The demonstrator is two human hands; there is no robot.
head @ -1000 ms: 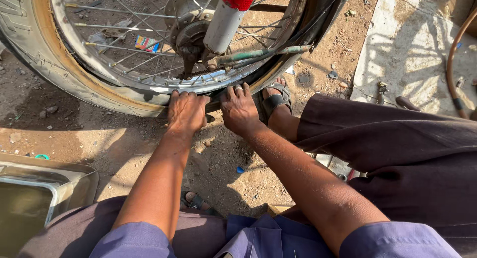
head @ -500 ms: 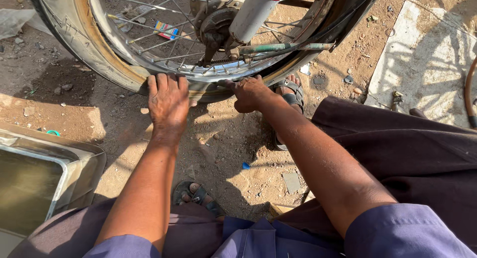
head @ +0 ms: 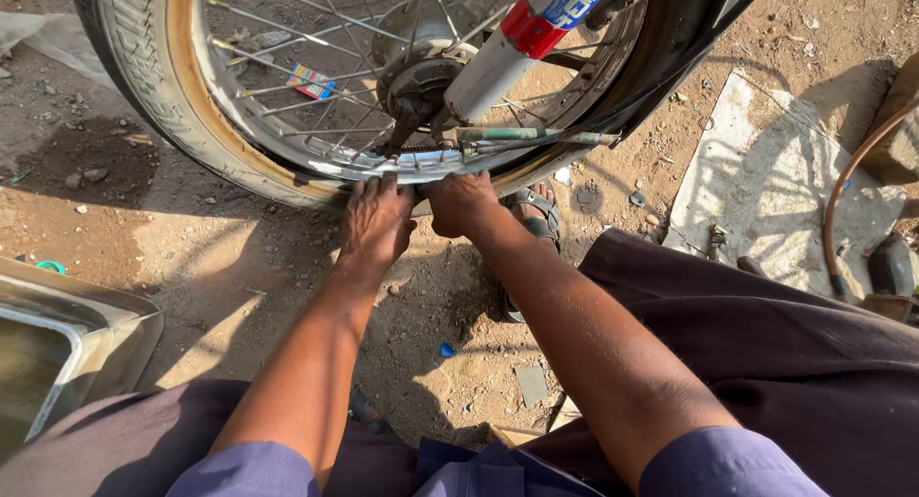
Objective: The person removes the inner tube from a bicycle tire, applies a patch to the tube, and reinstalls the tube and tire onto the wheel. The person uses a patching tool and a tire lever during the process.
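Pressing at the lowest arc of a worn black rubber motorcycle tyre with dust-tan sidewall (head: 134, 47), where it met the spoked chrome steel rim (head: 287, 143); wheel upright, resting on sunlit brown dirt ground (head: 220, 258), directly ahead of the knees.

Left hand (head: 375, 224): laid flat, fingers extended and close together, tips touching the tyre's edge under the rim; nothing held.

Right hand (head: 462, 202): just beside the left, knuckles up, fingers curled out of sight against the same edge; could not tell whether clasped on the tyre or merely pushing.

Step judged: working the tyre's edge by hand at the bottom of the rim, no tool in use.

Next move judged to call for: firm, even pressure from both hands kept close together, moved bit by bit along the rim, clear of the spokes.

Noted nearby:
- grey drum hub (head: 416, 80) with silver fork leg bearing a red band (head: 498, 56), above the hands;
- sandalled foot (head: 536, 214), touching the tyre beside the right hand;
- dented metal tray (head: 96, 315), well apart at left;
- pale flat sheet on the ground (head: 766, 171) and orange-brown hose (head: 842, 191), at right.
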